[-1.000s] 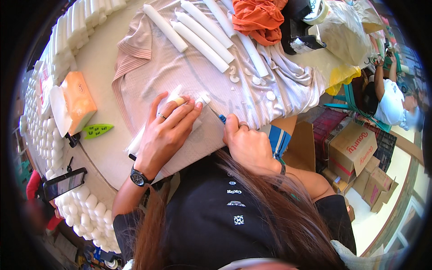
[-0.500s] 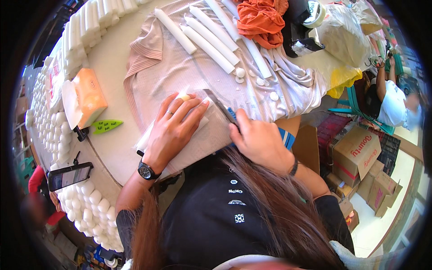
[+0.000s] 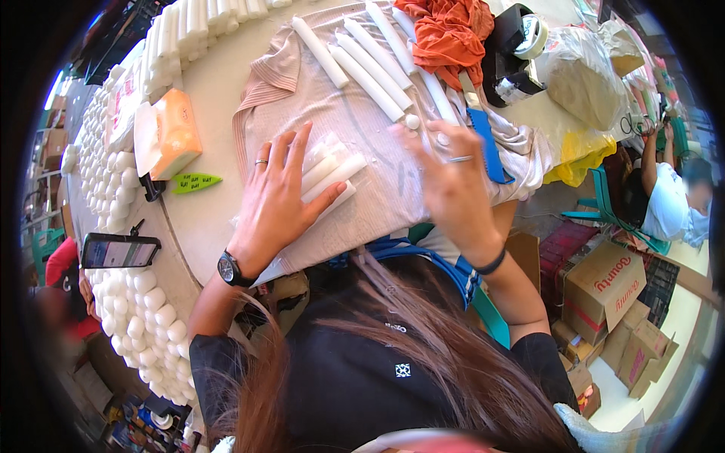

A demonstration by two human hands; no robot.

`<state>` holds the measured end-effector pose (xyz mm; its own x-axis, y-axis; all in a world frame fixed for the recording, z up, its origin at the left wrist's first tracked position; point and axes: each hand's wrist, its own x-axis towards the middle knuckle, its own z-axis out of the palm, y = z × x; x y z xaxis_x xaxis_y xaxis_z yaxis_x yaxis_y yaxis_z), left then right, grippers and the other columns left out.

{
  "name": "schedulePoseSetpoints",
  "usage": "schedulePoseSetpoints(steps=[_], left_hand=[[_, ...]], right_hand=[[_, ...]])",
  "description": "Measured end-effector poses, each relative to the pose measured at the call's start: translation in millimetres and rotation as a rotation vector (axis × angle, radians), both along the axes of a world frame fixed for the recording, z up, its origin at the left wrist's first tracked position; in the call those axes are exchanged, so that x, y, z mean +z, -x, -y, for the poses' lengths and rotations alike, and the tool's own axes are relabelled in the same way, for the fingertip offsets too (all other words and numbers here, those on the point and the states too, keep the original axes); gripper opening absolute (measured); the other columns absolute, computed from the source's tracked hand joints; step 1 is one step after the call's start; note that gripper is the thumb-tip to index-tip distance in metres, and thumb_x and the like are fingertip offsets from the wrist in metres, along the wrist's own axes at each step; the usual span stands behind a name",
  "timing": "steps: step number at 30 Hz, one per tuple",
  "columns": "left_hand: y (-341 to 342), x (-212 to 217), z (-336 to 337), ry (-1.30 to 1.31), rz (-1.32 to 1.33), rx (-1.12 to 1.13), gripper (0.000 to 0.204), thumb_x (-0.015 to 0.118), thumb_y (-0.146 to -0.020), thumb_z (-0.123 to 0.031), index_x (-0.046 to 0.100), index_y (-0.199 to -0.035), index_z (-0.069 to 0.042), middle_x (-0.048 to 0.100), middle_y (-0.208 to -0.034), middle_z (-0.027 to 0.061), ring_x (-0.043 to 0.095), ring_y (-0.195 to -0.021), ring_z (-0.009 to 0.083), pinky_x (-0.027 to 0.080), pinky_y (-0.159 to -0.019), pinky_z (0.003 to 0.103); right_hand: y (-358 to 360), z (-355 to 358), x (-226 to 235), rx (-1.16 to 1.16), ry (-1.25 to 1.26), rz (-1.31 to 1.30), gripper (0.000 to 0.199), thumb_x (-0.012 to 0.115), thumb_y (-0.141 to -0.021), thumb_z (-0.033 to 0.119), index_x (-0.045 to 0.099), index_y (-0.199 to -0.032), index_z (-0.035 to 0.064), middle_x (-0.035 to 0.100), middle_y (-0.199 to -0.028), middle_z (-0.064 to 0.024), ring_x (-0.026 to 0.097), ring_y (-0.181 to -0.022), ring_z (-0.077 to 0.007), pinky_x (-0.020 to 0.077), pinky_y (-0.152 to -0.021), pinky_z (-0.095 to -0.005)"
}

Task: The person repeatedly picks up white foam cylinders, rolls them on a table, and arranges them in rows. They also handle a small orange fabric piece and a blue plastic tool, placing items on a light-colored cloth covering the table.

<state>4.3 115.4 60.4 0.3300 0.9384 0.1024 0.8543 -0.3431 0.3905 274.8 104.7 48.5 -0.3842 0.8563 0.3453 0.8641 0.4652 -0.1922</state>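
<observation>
My left hand (image 3: 273, 198) lies with fingers stretched out along a small bundle of white candles in clear plastic (image 3: 332, 177), its thumb reaching over the near side. To the right, my right hand (image 3: 457, 192) is raised above the cloth and blurred by motion. Its fingers look apart, and nothing shows in them. A blue-handled utility knife (image 3: 489, 143) rests on the cloth (image 3: 272, 113) beyond that hand, blade pointing away. Several long white candles (image 3: 370, 79) lie side by side at the far part of the cloth, with small white wax pieces (image 3: 411, 121) near their ends.
Stacked candles (image 3: 181, 34) and many short white candles (image 3: 151, 321) line the left. An orange tissue pack (image 3: 175, 136), green tag (image 3: 196, 183) and phone (image 3: 121, 251) stand nearby. Orange cloth (image 3: 449, 38) and tape (image 3: 533, 36) sit far right; cardboard boxes (image 3: 600, 283) stand beyond the table.
My right hand has let go of the utility knife, which now lies on the cloth farther right. My left hand has shifted left and spread, uncovering more of the wrapped candles.
</observation>
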Motion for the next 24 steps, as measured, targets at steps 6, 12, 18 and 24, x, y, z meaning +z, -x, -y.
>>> schedulePoseSetpoints(steps=[6,12,18,24], left_hand=[[7,3,1,0.102,-0.025,0.010,0.074,0.079,-0.085,-0.049,0.054,-0.138,-0.004,0.059,-0.122,0.0181,0.055,-0.118,0.0372,0.044,-0.103,0.047],[11,-1,-9,0.226,0.080,0.014,0.070,0.081,-0.082,-0.052,0.059,-0.125,-0.002,0.062,-0.114,0.0193,0.059,-0.112,0.0366,0.047,-0.097,0.044],[15,7,-32,0.466,0.071,-0.045,0.070,0.085,-0.076,-0.054,0.068,-0.115,0.001,0.069,-0.102,0.0206,0.067,-0.096,0.0337,0.051,-0.087,0.039],[14,9,-34,0.437,0.057,-0.054,0.073,0.085,-0.077,-0.053,0.067,-0.121,0.002,0.071,-0.098,0.0159,0.068,-0.092,0.0274,0.051,-0.085,0.037]], right_hand=[[23,11,-9,-0.054,-0.099,0.135,0.048,0.063,-0.085,0.005,0.071,-0.131,0.0178,0.051,-0.142,-0.0092,0.046,-0.126,-0.0302,0.0363,-0.108,-0.0426],[-4,-30,4,-0.194,-0.153,0.017,0.043,0.069,-0.087,0.015,0.068,-0.130,0.0095,0.057,-0.132,-0.0163,0.052,-0.119,-0.0344,0.0432,-0.104,-0.0456],[-29,-146,-6,-0.313,-0.164,0.167,0.042,0.066,-0.092,0.023,0.067,-0.132,0.0107,0.063,-0.123,-0.0190,0.063,-0.107,-0.0371,0.0553,-0.089,-0.0452],[-52,-192,-5,-0.227,-0.120,-0.048,0.022,0.063,-0.087,0.011,0.077,-0.104,0.0080,0.070,-0.088,-0.0198,0.071,-0.087,-0.0402,0.0566,-0.082,-0.0487]])
